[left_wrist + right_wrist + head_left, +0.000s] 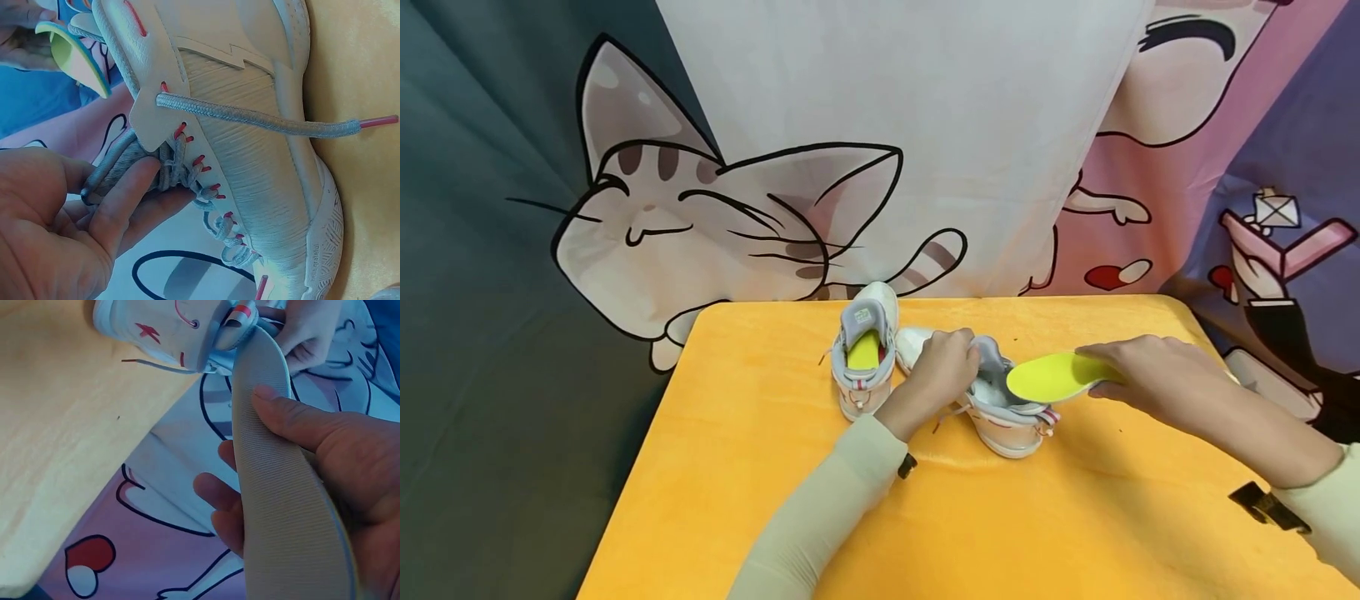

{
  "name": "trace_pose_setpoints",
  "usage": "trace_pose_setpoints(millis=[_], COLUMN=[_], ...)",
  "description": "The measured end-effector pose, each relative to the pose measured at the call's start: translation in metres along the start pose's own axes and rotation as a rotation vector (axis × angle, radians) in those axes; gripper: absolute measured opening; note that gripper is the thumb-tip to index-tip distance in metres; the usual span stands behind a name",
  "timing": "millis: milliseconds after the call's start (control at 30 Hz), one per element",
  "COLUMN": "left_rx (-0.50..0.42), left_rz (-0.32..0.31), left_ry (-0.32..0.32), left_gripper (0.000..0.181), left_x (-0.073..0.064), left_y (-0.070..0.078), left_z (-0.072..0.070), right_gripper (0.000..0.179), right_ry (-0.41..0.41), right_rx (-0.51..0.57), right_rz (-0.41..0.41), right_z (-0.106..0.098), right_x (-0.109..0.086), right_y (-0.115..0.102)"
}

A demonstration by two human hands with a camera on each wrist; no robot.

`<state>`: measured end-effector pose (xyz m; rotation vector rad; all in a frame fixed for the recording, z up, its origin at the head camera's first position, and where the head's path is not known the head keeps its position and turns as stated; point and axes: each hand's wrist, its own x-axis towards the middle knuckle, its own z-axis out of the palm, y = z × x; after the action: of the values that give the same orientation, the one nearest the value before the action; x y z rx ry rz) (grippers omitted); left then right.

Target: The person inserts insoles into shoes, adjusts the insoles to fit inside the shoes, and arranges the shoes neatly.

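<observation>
My left hand (pixel 942 367) pinches the grey padded tongue (pixel 119 165) of a pale sneaker (pixel 1009 432), between thumb and fingers beside the laces. That sneaker stands on the table with its heel toward me and its collar open. In my right hand (pixel 1157 375) is an insole (pixel 1052 377), gripped at one end with the thumb on one face and the fingers on the other. One face of the insole is bright yellow; a finely ribbed face shows in the right wrist view. Its free end hangs over the sneaker's opening.
A matching sneaker (pixel 859 400) stands to the left, with a yellow insole (pixel 863 352) inside it. A loose lace (pixel 262 119) sticks out from the held sneaker's side. The yellow-covered table (pixel 760 392) ends at a cartoon-printed curtain (pixel 1000 108) behind.
</observation>
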<state>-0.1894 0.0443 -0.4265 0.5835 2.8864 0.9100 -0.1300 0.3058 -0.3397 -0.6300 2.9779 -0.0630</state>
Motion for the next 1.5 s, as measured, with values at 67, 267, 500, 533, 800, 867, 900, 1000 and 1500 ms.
trace_pose_setpoints(millis=[67,267,500,533,800,867,900,1000,1500], left_rx=[0.01,0.025,0.029,0.029,0.001,0.01,0.017,0.033,0.061], left_rz=[-0.013,-0.038,-0.031,-0.029,-0.056,-0.064,-0.065,-0.058,-0.054], left_ry=[-0.006,-0.016,-0.005,0.001,-0.009,-0.011,-0.01,-0.005,-0.039], left_gripper=[0.024,0.023,0.023,0.023,0.024,0.025,0.025,0.026,0.023], left_x=[0.0,-0.001,-0.001,-0.001,-0.001,-0.001,-0.002,-0.002,-0.002], left_y=[0.0,0.0,-0.001,-0.001,0.004,0.005,0.005,0.005,0.008], left_z=[0.0,0.001,0.001,0.001,-0.001,-0.001,-0.001,0.0,0.001], right_gripper=[0.049,0.038,0.03,0.028,0.012,0.019,0.022,0.027,0.096], right_ry=[-0.006,-0.03,-0.065,-0.065,-0.108,-0.11,-0.108,-0.098,-0.366], right_rx=[-0.015,-0.064,-0.088,-0.09,-0.148,-0.167,-0.172,-0.174,0.153], right_rz=[-0.016,-0.047,-0.086,-0.092,-0.081,-0.074,-0.074,-0.069,0.089], right_z=[-0.002,-0.001,0.001,0.001,0.013,0.018,0.021,0.028,-0.004], right_x=[0.004,0.018,0.031,0.034,0.056,0.06,0.062,0.065,0.044], right_y=[-0.004,-0.016,-0.031,-0.035,-0.058,-0.062,-0.064,-0.069,-0.04])
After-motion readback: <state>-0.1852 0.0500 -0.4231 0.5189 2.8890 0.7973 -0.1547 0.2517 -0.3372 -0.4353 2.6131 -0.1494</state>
